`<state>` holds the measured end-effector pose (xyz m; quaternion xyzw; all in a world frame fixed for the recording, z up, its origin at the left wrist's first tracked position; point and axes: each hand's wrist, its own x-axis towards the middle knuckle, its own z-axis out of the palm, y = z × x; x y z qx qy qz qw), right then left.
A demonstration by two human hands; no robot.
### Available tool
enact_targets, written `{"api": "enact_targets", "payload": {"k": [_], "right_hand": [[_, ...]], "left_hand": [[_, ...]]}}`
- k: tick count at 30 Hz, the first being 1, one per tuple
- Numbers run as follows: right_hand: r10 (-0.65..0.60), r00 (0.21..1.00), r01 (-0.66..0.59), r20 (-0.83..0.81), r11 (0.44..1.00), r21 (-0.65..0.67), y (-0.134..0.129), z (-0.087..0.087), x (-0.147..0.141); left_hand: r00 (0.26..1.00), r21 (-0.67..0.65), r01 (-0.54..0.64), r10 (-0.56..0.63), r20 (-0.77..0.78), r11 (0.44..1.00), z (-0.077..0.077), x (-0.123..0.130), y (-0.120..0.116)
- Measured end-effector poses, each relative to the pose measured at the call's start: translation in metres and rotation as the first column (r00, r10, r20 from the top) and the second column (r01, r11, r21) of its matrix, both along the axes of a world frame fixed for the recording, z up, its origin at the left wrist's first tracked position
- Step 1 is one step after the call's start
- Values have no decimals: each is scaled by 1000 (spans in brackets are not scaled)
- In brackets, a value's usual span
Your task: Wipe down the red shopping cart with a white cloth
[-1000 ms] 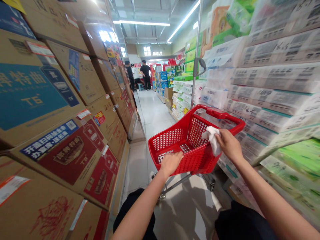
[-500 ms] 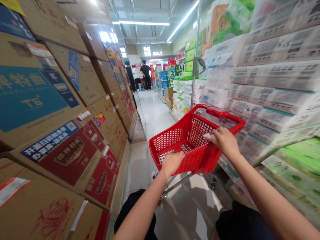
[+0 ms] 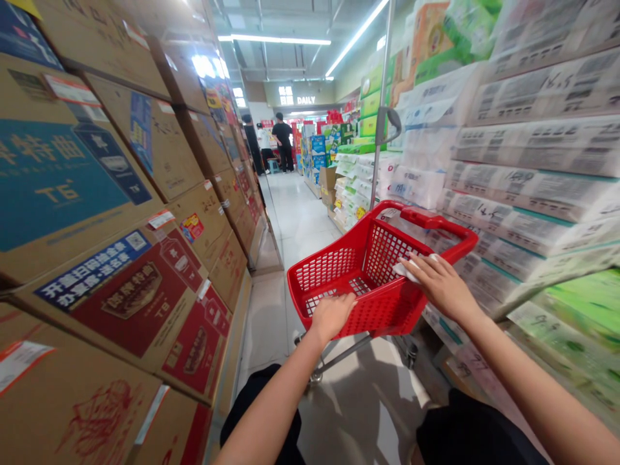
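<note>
A red plastic shopping cart (image 3: pixel 387 310) stands in front of me, turned so its handle points right. My left hand (image 3: pixel 333 315) is wrapped over the near rim of its basket. Farther right, my right hand (image 3: pixel 436 281) presses a white cloth or tissue (image 3: pixel 409 268) onto the rim near the handle, its fingers close together over it. The part of the basket that shows holds nothing. Metal legs and wheels show beneath the basket.
Stacked cardboard boxes (image 3: pixel 121 278) line the left side. Packs of tissue paper (image 3: pixel 527 174) are piled high on the right. A metal pole (image 3: pixel 379 123) with a grey handle rises behind the cart. Down the aisle stands a person in black (image 3: pixel 282 142).
My right hand has shifted slightly right and flattened over the white cloth, and more of the cloth shows. My left hand stays on the rim.
</note>
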<state>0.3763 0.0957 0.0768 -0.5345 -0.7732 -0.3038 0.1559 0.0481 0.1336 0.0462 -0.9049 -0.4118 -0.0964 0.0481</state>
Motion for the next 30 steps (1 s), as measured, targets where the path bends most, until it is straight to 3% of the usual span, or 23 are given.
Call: {"api": "enact_targets", "payload": {"k": [3, 7, 10, 13, 17, 20, 27, 30], "right_hand": [[-76, 997, 76, -29, 997, 21, -10, -13, -42], [-6, 1000, 5, -27, 999, -51, -11, -26, -77], [108, 994, -110, -28, 991, -81, -5, -24, -67], [195, 980, -198, -31, 974, -111, 1, -15, -37], [46, 994, -46, -97, 999, 0, 3, 1, 2], [-41, 988, 51, -146, 997, 62, 0, 6, 9], [-63, 944, 95, -324, 992, 86, 1, -18, -10], [-62, 937, 76, -344, 997, 26, -1, -31, -20]], "left_hand": [[1000, 8, 2, -2, -3, 1000, 0, 1, 0], [1000, 11, -2, 3, -9, 1000, 1, -1, 0], [1000, 10, -8, 8, -10, 1000, 2, -4, -1], [1000, 8, -15, 15, -5, 1000, 2, -7, -2], [1000, 0, -22, 22, 8, 1000, 1, -8, -4], [1000, 0, -24, 24, 13, 1000, 0, -5, -4], [1000, 10, -14, 14, 6, 1000, -2, -2, -2], [1000, 10, -9, 9, 0, 1000, -2, -1, -1]]}}
